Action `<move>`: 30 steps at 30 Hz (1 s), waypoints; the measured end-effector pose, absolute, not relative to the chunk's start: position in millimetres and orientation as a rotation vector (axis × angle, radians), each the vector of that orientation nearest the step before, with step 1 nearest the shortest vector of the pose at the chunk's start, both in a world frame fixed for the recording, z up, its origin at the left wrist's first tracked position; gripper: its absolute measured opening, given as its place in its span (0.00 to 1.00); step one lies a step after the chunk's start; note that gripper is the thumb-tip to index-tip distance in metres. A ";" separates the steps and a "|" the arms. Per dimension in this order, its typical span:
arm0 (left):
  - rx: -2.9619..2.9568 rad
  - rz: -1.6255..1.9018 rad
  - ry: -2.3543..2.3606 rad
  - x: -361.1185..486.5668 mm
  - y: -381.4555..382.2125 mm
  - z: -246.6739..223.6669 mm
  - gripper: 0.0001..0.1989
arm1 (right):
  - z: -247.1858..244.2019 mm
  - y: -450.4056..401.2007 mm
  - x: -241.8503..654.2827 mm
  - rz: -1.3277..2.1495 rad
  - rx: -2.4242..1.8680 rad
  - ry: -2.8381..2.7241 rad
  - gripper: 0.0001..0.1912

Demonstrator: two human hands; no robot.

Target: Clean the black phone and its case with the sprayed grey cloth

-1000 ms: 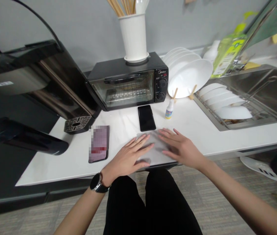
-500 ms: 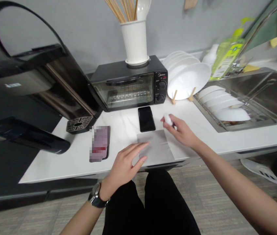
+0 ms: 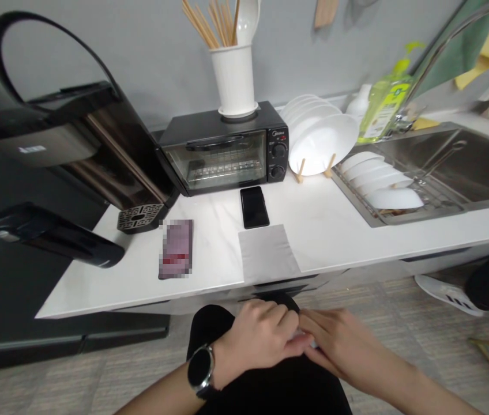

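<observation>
My left hand point(image 3: 266, 334), with a watch on its wrist, is closed against my right hand point(image 3: 335, 340) above my lap. Both sets of fingers wrap a small whitish object point(image 3: 312, 343), mostly hidden between them. On the white counter point(image 3: 214, 253) in front of me a grey cloth point(image 3: 268, 252) lies flat at the edge. Just behind the cloth is a black phone point(image 3: 254, 207), screen dark. Farther left lies another phone-like item point(image 3: 177, 249), its surface blurred out.
A black toaster oven point(image 3: 227, 153) carries a white utensil holder point(image 3: 234, 78). White plates point(image 3: 322, 144) stand right of it, beside the sink point(image 3: 465, 167). At left are a dark machine point(image 3: 110, 150) and a black bottle point(image 3: 63, 239). Someone's shoe point(image 3: 447, 294) shows at right.
Both hands have drawn back from the counter and come together over my lap. My right hand has brought the small white object along. The cloth is now uncovered.
</observation>
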State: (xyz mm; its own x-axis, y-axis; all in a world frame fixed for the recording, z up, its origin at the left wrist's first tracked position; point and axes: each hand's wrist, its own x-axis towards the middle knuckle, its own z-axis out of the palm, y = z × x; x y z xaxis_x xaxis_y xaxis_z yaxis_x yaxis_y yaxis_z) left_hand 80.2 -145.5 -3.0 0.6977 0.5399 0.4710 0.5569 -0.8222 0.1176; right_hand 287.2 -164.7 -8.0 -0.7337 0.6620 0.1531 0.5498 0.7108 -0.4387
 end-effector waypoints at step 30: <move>-2.489 -1.480 -2.333 -17.2 -45.1 -28.4 0.29 | -5.9 8.8 277.5 0.170 -0.896 -2.663 0.29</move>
State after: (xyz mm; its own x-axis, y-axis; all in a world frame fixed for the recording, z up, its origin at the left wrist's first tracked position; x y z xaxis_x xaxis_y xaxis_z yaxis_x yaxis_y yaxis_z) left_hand -17.2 -45.1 -28.4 -0.0145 0.9890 0.1474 0.5549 -0.1147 0.8240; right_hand 277.5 8.8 -5.9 -0.7496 0.6059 0.2663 0.5672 0.7955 -0.2134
